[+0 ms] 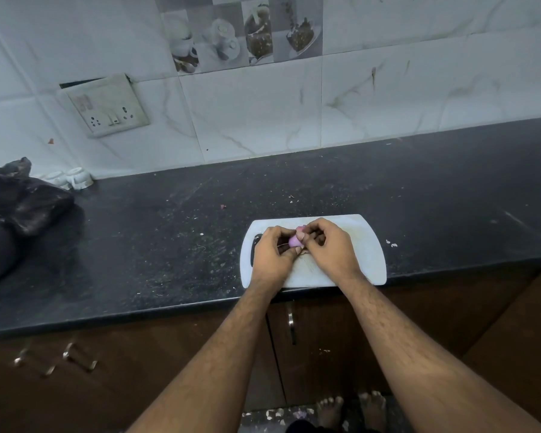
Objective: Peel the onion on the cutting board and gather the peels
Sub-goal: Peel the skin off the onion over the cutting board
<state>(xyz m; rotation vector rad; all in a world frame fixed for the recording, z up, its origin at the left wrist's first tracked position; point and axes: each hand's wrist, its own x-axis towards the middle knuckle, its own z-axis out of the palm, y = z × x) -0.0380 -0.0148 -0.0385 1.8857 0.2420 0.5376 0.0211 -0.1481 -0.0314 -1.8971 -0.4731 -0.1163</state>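
Gripping a small purple onion (294, 241) between them, the left hand (274, 256) and right hand (331, 250) curl their fingers around it just above the white cutting board (366, 264). Left of the board, well apart, a black plastic bag (22, 198) lies on the dark countertop (169, 245).

One onion (294, 241), one cutting board (369, 260), two hands

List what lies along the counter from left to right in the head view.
Black bag → white cups → cutting board with left hand, onion, right hand → white scraps.
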